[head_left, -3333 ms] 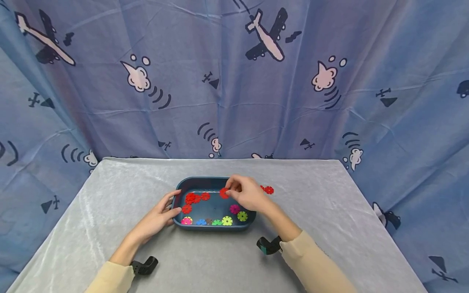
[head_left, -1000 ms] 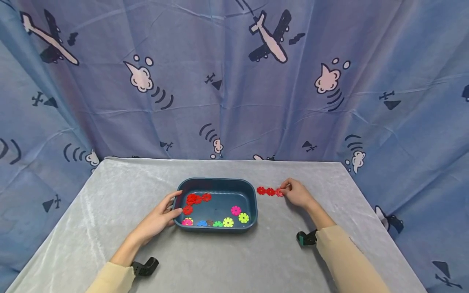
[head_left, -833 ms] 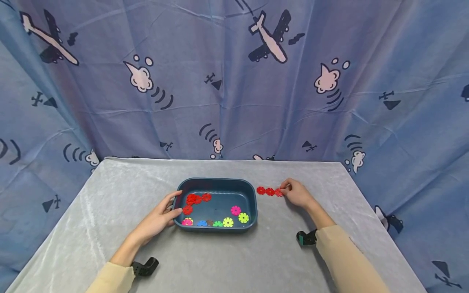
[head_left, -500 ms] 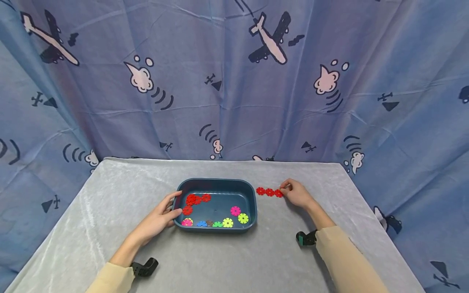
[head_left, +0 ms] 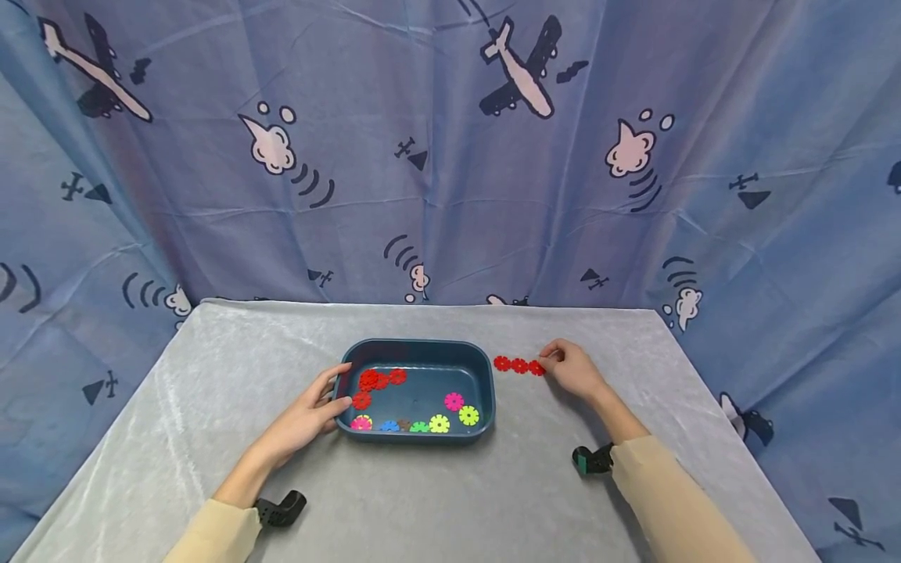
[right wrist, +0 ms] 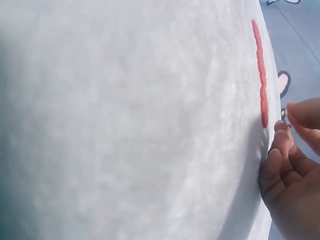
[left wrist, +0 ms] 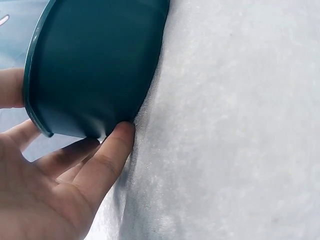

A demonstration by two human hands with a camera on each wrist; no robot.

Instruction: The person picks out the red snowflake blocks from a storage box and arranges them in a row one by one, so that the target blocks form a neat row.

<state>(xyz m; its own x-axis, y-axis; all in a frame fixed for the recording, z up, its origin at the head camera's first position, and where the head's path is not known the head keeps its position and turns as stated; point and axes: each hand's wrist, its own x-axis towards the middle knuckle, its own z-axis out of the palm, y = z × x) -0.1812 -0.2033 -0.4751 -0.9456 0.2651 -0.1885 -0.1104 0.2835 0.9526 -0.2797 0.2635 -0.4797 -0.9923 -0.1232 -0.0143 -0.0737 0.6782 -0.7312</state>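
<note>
While gripping tray (head_left: 415,439) at left end with left hand (head_left: 297,424), likely for steadiness | poising right hand (head_left: 576,372), fingers narrowly parted, by red discs (head_left: 519,366) right of tray, perhaps for aligning

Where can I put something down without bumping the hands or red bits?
The pale cloth is bare in front of the blue tray, between the left sleeve and right sleeve. Cloth left of the left hand and right of the right hand is bare too. It's crowded at the red row and in the tray's left end.
</note>
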